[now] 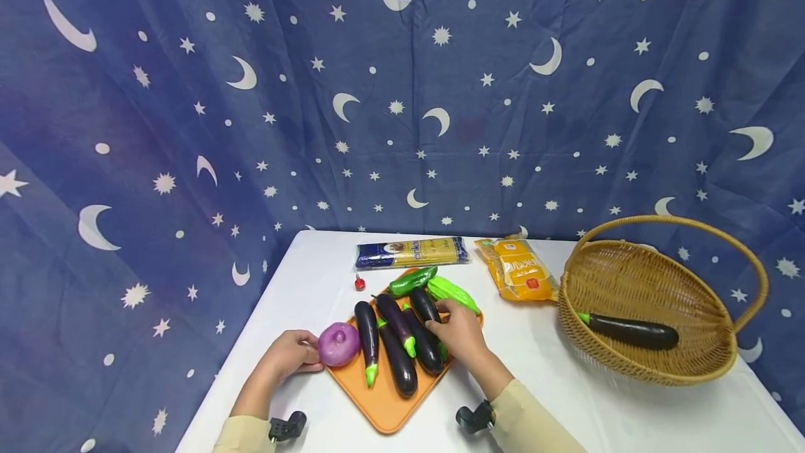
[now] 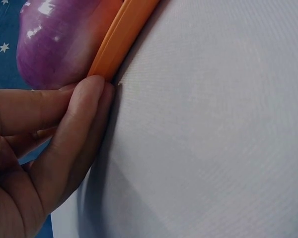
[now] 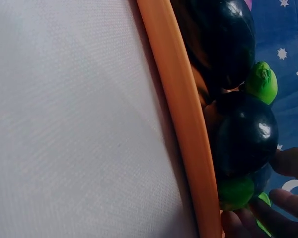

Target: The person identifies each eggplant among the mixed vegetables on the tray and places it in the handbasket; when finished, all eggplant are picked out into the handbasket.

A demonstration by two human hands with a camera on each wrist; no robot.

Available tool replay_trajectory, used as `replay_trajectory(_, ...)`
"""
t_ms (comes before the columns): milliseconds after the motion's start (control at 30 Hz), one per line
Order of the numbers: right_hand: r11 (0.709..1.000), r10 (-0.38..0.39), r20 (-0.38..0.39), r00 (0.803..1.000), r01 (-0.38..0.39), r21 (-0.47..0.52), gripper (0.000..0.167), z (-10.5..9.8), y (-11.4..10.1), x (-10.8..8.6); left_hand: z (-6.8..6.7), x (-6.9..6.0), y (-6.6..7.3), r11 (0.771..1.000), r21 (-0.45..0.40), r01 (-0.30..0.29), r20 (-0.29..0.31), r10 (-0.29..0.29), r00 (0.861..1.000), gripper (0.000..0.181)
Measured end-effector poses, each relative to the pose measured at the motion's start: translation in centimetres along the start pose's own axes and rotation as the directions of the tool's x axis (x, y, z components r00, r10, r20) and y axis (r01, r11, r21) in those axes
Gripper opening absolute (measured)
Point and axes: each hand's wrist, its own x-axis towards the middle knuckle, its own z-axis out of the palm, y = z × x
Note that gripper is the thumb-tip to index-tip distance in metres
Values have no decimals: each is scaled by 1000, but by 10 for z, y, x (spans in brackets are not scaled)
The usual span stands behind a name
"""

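Observation:
An orange tray [image 1: 385,416] lies on the table with several dark eggplants [image 1: 367,334] on it. A purple onion [image 1: 339,344] sits at its left corner. My left hand [image 1: 293,355] is at that corner; in the left wrist view its fingertips [image 2: 92,87] pinch the tray edge beside the onion. On the tray's right side my right hand [image 1: 460,331] holds the upper right eggplant [image 1: 423,301] between thumb and fingers. In the right wrist view the fingers are partly cut off by the frame. A green pepper [image 1: 411,281] and a light green ridged vegetable [image 1: 454,293] lie at the far end.
A wicker basket [image 1: 654,285] with a handle stands tilted at the right, another eggplant [image 1: 632,332] inside. Behind the tray lie a pasta packet [image 1: 434,252], an orange food bag [image 1: 522,270] and a small red item [image 1: 360,283]. A starry blue curtain [image 1: 465,124] hangs behind the white table.

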Motion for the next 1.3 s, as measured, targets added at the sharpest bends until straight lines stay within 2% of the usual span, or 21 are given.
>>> replay_trajectory(133,1000,7,-4,1000,-7,-23,43,2,1,2,1,0,0,1000,-16,-2,3,2,1000,23)
replay_trajectory(467,995,83,-7,997,-83,-56,44,4,-2,8,2,1,-1,1000,-1,-4,8,4,1000,22)
replay_trajectory(900,993,114,-12,993,-114,-4,46,3,-2,8,2,1,1,1000,-2,-26,34,26,999,22)
replay_trajectory(1133,990,131,-22,991,-130,62,44,1,-1,9,1,1,1,1000,11,-11,12,11,1000,22)
replay_trajectory(1300,985,147,-20,989,-145,96,42,-1,-2,6,-1,0,1,1000,10,-7,25,7,1000,23)
